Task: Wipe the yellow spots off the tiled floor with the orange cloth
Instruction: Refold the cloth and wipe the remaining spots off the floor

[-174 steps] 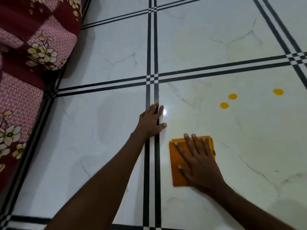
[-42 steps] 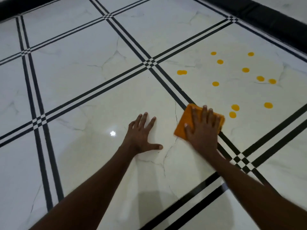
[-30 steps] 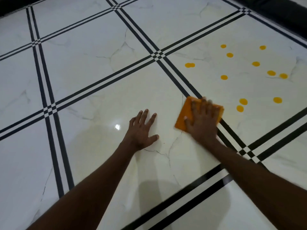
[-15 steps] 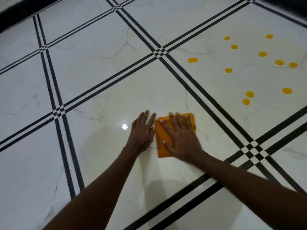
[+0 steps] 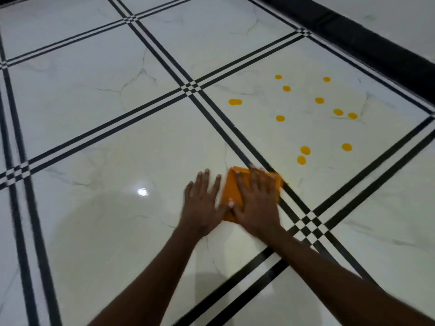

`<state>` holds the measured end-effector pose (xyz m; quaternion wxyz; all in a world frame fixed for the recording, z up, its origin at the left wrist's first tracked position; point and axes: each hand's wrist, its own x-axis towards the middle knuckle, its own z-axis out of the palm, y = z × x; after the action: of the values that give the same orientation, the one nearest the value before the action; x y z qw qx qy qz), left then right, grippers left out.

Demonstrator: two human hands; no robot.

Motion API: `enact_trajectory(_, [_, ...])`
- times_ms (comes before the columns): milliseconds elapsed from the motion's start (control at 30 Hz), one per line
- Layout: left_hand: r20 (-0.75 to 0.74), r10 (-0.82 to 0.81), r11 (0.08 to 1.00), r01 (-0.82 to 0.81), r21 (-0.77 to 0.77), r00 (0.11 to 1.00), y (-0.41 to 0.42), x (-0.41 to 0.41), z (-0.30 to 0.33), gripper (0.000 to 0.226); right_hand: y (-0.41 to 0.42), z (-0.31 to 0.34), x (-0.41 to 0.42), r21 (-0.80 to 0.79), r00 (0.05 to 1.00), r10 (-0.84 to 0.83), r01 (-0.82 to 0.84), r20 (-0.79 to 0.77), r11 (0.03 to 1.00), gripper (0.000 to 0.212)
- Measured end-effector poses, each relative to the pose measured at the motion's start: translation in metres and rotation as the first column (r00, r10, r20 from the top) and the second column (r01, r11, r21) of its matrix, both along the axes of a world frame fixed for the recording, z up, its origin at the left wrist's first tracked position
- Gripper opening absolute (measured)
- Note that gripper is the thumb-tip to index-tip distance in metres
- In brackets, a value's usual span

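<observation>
No legible text, label, brand, number or sign in my view. The tiled floor (image 5: 117,142) shows only marble veining and black double border lines, and the orange cloth (image 5: 231,189) under my right hand (image 5: 256,203) is plain, with no print or tag showing. The yellow spots (image 5: 305,150) at 1 o'clock from the cloth are blank dots, and the dark band (image 5: 376,43) at 2 o'clock carries no marking.

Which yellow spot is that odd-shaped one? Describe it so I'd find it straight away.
Start at the crossing of black tile lines up the floor from the hands. Just right of it, on the spotted tile, lies the leftmost spot. Unlike the round ones, it is two dots merged.
</observation>
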<state>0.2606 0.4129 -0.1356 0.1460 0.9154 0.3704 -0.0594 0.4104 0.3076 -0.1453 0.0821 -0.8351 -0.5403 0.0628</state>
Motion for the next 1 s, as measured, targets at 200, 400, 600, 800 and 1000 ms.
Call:
enact_trajectory(200, [-0.020,-0.054,0.998,0.054,0.027,0.998,0.012,-0.010,-0.001,0.078,0.035,-0.005,0.086,0.010,0.979,-0.199,0.199,0.054,0.980,0.075])
enact_trajectory(400, [-0.055,-0.081,0.996,0.083,0.035,0.995,0.015,-0.010,0.003,0.077,-0.036,0.002,-0.003,-0.008,0.929,-0.369,0.369,-0.006,0.929,0.082])
enact_trajectory(600, [-0.066,-0.115,0.987,0.122,0.105,0.991,0.020,-0.017,-0.003,0.075,0.036,-0.007,0.070,-0.019,0.994,-0.101,0.101,0.029,0.995,0.079])
enact_trajectory(800, [-0.105,-0.090,0.994,0.095,0.048,0.990,0.016,-0.009,0.002,0.078,-0.042,-0.004,0.033,-0.005,0.966,-0.256,0.256,0.047,0.967,0.084])
enact_trajectory(1000, [-0.191,-0.119,0.991,0.128,0.037,0.974,0.024,-0.003,0.013,0.083,0.032,-0.005,0.083,-0.013,1.000,0.005,-0.005,0.030,1.000,0.078])
